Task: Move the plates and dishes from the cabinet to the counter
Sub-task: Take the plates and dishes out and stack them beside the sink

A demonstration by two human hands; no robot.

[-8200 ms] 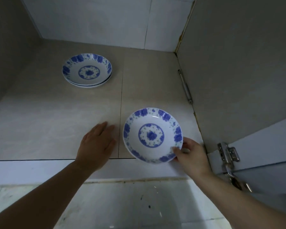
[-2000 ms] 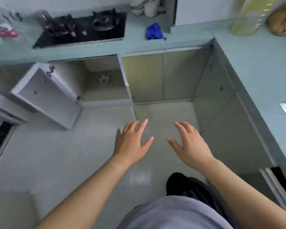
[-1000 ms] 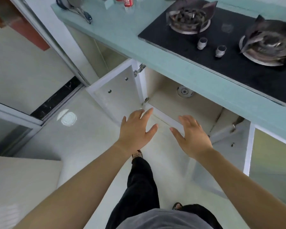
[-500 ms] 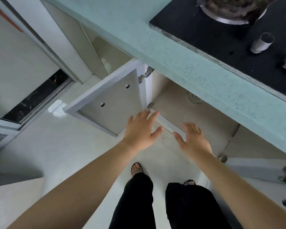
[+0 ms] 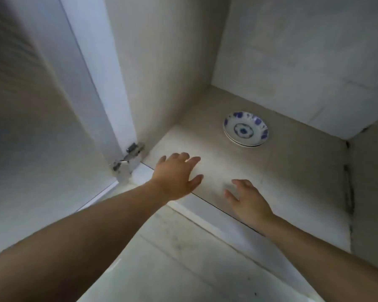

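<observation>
Two stacked white plates with blue flower patterns (image 5: 246, 129) sit on the cabinet floor (image 5: 292, 171) toward the back. My left hand (image 5: 176, 175) reaches over the cabinet's front edge with fingers spread and holds nothing. My right hand (image 5: 248, 200) is beside it at the front edge, also empty, fingers loosely spread. Both hands are well short of the plates, which lie beyond and slightly right of them.
The open cabinet door (image 5: 42, 127) stands at the left, with its metal hinge (image 5: 129, 156) near my left hand. Cabinet walls close in on the left, back and right. The pale tiled room floor (image 5: 183, 269) lies below the sill.
My view has dropped from above the counter and stove down into the cabinet. Both empty hands have moved forward over the cabinet's front edge, and the stacked plates have come into sight.
</observation>
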